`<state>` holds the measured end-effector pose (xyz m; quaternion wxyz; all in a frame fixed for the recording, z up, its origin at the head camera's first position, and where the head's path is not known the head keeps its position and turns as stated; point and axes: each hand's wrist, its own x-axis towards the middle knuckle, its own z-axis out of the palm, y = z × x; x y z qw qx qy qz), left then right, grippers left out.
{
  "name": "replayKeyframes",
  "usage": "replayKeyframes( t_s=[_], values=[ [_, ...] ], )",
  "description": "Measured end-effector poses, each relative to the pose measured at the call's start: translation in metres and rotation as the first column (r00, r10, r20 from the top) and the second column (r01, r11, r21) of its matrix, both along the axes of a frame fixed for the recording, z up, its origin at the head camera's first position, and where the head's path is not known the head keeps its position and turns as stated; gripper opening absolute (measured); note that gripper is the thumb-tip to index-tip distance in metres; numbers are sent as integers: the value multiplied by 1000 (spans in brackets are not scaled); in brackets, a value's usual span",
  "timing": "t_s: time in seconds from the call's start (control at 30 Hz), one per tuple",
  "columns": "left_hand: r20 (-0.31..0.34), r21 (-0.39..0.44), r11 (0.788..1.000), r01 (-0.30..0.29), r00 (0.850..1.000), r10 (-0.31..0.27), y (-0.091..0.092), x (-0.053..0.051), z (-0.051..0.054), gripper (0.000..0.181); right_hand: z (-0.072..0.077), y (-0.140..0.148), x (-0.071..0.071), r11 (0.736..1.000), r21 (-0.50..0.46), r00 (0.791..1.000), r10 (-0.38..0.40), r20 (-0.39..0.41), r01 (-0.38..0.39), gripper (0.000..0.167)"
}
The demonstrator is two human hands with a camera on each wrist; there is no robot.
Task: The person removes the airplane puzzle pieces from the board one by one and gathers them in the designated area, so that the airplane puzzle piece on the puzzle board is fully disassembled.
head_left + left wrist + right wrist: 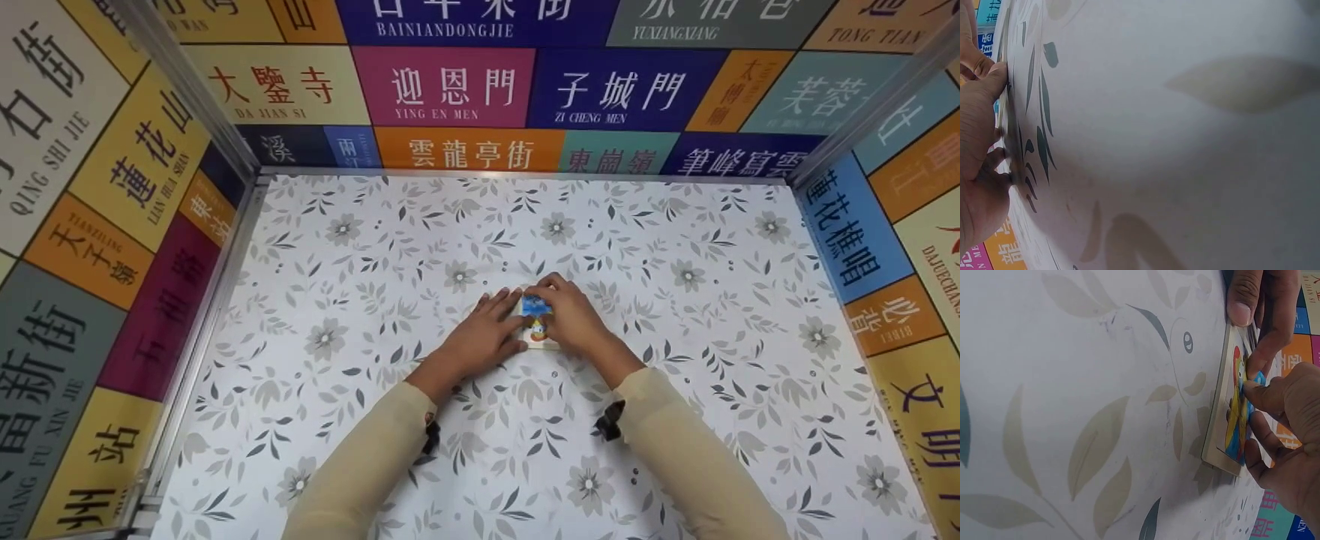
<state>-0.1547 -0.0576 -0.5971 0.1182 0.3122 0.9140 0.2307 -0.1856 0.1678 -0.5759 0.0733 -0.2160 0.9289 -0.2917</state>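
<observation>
Between the two hands a small wooden puzzle board (pixel 543 346) lies on the tabletop. A yellow, red and blue bird-like picture (pixel 1235 408) shows on it in the right wrist view. My right hand (pixel 571 319) pinches a blue puzzle piece (pixel 1258 378) at the board's surface; fingers partly cover it. At the board's left side rests my left hand (pixel 486 334), fingers spread and fairly straight. Its thumb (pixel 1240 312) touches a board corner. The left wrist view shows that hand (pixel 982 118) at its left edge, with the board mostly hidden.
A white table covering (pixel 420 450) with grey leaves and flowers spreads around the board. Upright panels (pixel 450 86) with coloured blocks of Chinese lettering enclose the back and both sides. A metal frame strip (pixel 517 174) runs along the rear table edge.
</observation>
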Motion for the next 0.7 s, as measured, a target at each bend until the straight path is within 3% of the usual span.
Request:
replayKeyframes(
  t_s=[0.3,0.7],
  values=[
    [-10,-10,1000,-3,1000,3,1,1,-2,56,-3,1,0,999,32,998,28,-61,-26,48],
    [-29,-9,1000,2,1000,-2,1,0,-4,55,-5,5,-5,999,18,998,48,-46,-47,43]
  ],
)
